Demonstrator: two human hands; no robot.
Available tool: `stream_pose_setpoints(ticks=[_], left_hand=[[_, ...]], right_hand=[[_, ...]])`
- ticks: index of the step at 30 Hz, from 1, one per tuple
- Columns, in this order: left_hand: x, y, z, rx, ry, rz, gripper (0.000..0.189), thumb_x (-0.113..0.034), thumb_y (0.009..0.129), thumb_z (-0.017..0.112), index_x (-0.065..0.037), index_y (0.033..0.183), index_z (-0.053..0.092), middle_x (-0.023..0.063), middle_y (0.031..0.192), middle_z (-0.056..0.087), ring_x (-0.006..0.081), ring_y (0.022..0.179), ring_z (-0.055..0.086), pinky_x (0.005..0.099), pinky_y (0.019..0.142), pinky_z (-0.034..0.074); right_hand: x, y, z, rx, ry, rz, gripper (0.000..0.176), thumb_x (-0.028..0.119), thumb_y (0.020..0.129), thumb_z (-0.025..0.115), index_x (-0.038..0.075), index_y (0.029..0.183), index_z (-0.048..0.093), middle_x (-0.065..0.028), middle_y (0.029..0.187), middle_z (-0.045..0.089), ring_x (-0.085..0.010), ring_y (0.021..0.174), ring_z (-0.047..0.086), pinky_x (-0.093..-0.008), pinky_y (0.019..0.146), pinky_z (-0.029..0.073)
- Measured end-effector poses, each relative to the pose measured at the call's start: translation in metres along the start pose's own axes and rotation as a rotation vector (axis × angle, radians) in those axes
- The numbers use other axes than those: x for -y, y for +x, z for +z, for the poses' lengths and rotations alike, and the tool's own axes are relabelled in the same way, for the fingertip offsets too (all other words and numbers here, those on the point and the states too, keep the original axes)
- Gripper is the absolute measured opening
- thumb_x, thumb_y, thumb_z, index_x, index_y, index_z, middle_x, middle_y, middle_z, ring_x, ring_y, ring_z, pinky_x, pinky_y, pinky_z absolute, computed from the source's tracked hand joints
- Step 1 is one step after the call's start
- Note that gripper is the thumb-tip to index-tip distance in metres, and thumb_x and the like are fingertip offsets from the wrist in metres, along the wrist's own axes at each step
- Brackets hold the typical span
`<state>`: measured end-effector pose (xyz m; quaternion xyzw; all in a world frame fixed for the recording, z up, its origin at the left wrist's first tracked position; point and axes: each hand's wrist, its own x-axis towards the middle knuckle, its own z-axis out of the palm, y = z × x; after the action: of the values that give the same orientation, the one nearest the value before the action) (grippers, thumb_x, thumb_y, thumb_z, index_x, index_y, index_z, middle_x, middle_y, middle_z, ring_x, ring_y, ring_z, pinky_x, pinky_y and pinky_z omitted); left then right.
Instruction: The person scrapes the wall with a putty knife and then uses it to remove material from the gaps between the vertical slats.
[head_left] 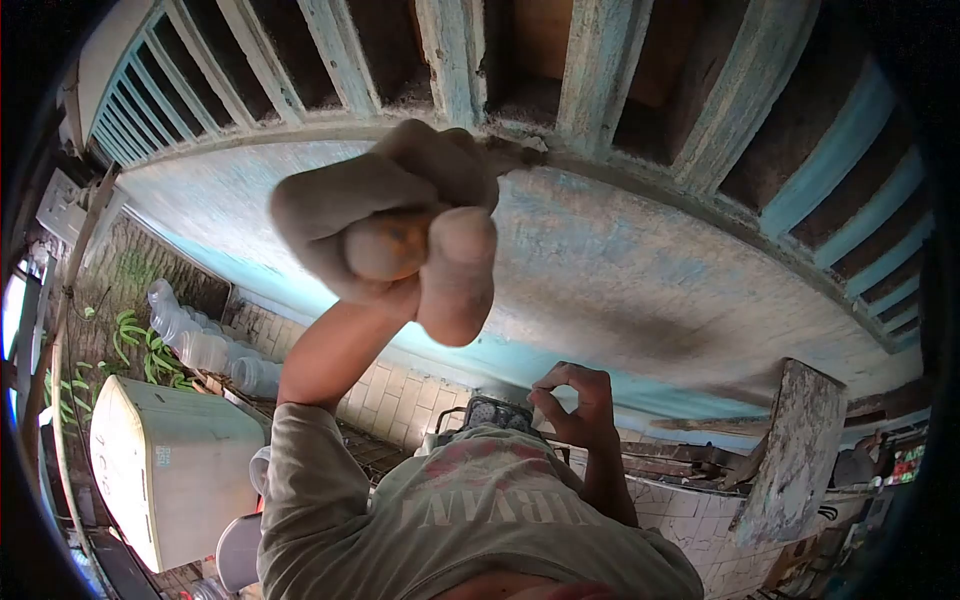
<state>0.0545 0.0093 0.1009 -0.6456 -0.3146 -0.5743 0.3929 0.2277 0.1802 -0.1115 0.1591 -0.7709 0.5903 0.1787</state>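
My left hand is raised close to the camera in front of the wall, its fingers wrapped tightly and coated in grey dust. A tool handle's rounded end, grey with an orange patch, seems to show between the fingers and thumb. The rest of the tool is hidden by the fist, so its kind cannot be made out. Lower down, in front of my shirt, my right hand is greyish too. Its thumb and forefinger curl into a ring; whatever sits at their tips is too small to name.
Worn blue slats run above the wall. A weathered board leans on the right. To the left are a big white box, clear plastic containers and green bananas. A dark patterned seat lies beyond my shirt.
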Motion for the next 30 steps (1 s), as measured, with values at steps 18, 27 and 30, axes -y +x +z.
stream_pose_setpoints(ticks=[18,27,30], left_hand=[[0.010,-0.006,0.023,-0.084,0.276,0.056,0.011,-0.008,0.111,0.043,-0.002,0.117,0.037,0.0157,0.077,0.052,0.0134,0.053,0.041,0.0304,0.042,0.033],[0.010,0.000,0.027,-0.131,0.229,0.074,0.011,-0.005,0.108,0.048,-0.004,0.109,0.037,0.0117,0.078,0.050,0.0129,0.054,0.042,0.0292,0.044,0.035],[0.009,-0.008,0.037,-0.181,0.285,0.046,0.017,-0.001,0.104,0.053,-0.001,0.101,0.036,0.0123,0.084,0.049,0.0124,0.054,0.044,0.0273,0.041,0.036]], right_hand=[[0.003,-0.007,-0.015,0.018,0.056,-0.016,0.008,0.005,0.087,0.078,0.000,0.088,0.073,-0.0135,0.081,0.075,-0.0225,0.071,0.072,-0.0348,0.065,0.055],[-0.004,-0.014,-0.019,0.030,0.078,0.008,0.009,0.006,0.086,0.079,0.000,0.089,0.073,-0.0135,0.082,0.076,-0.0227,0.073,0.073,-0.0347,0.067,0.056],[-0.001,-0.014,-0.022,0.049,0.063,0.007,0.009,0.007,0.087,0.078,0.000,0.089,0.073,-0.0133,0.082,0.076,-0.0229,0.072,0.073,-0.0348,0.067,0.056]])
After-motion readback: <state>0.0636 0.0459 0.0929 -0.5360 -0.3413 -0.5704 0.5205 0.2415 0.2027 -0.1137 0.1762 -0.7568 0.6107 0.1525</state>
